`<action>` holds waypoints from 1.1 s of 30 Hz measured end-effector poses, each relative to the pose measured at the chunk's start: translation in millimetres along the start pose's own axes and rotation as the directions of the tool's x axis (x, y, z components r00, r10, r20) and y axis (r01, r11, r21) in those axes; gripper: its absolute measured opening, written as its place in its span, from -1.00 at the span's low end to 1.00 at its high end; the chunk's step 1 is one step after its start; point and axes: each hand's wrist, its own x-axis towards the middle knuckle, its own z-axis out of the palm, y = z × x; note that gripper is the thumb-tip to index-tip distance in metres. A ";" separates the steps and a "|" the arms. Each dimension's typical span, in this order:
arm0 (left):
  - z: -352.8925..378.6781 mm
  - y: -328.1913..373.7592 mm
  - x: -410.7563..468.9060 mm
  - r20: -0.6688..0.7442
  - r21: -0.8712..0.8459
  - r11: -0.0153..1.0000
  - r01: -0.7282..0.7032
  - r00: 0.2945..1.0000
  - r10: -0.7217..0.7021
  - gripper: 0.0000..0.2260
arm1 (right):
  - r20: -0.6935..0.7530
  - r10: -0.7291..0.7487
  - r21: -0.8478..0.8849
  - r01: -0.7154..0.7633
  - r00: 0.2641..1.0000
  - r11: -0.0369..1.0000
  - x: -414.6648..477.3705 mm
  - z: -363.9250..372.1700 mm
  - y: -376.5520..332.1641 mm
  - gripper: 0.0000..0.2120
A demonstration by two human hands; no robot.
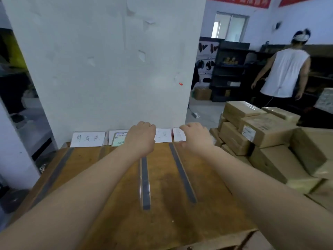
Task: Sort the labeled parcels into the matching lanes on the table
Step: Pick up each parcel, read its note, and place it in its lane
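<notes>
Reaching across the worktop [111, 204], this looks like setup: the right hand [196, 139] pinches the rightmost label card [177, 136], while the left hand [141, 138] curls over the middle cards, its grip unclear. The parcels [259, 130] sit stacked beside the worktop; next comes fetching one.

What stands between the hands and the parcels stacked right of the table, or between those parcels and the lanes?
Nothing visible. The left hand and right hand are at the paper labels at the far edge; the parcels sit unobstructed beside the table.
</notes>
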 end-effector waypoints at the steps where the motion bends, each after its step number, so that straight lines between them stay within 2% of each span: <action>1: -4.6 9.1 -2.0 -0.012 -0.005 1.000 -0.016 1.000 0.016 -0.94 | -0.009 0.019 0.005 -0.019 1.000 1.000 -9.4 -5.2 6.4 -0.66; 6: -26.5 61.3 -6.7 -0.085 -0.014 0.994 -0.105 0.991 0.103 -0.91 | -0.071 0.088 0.002 -0.089 0.994 0.996 -53.9 -28.9 42.6 -0.59; 10: -35.4 109.1 -4.6 -0.119 -0.022 0.986 -0.168 0.979 0.164 -0.80 | -0.169 0.135 0.012 -0.135 0.976 0.991 -89.9 -44.7 79.6 -0.65; 16: -41.4 197.9 -0.5 -0.192 -0.092 0.963 -0.255 0.953 0.234 -0.66 | -0.206 0.226 0.001 -0.230 0.952 0.973 -145.0 -64.1 154.1 -0.54; 21: -43.2 280.6 2.3 -0.222 -0.159 0.945 -0.287 0.943 0.249 -0.54 | -0.205 0.298 0.000 -0.305 0.932 0.952 -187.9 -77.0 222.0 -0.54; 33: -28.5 422.6 18.5 -0.200 -0.155 0.920 -0.359 0.924 0.327 -0.58 | -0.138 0.392 -0.014 -0.398 0.910 0.917 -242.7 -73.7 358.9 -0.53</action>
